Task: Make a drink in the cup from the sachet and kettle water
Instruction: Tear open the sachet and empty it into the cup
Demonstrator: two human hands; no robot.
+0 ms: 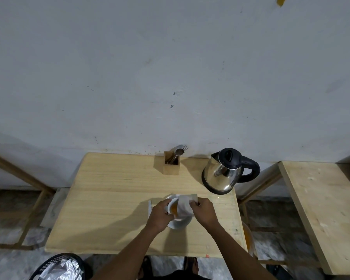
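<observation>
A white cup (171, 207) stands on a white saucer (180, 223) near the middle of the wooden table (109, 199). Orange powder or liquid shows inside the cup. My left hand (160, 216) grips the cup's left side. My right hand (203, 211) holds a silvery white sachet (185, 207) tipped over the cup's mouth. A steel kettle (223, 174) with a black lid and handle stands at the back right of the table, apart from both hands.
A wooden holder (171, 165) with spoons and a fork stands at the back by the wall. A small white scrap (149, 206) lies left of the saucer. A second wooden table (321, 209) is to the right, a black bin (59, 267) with foil at lower left.
</observation>
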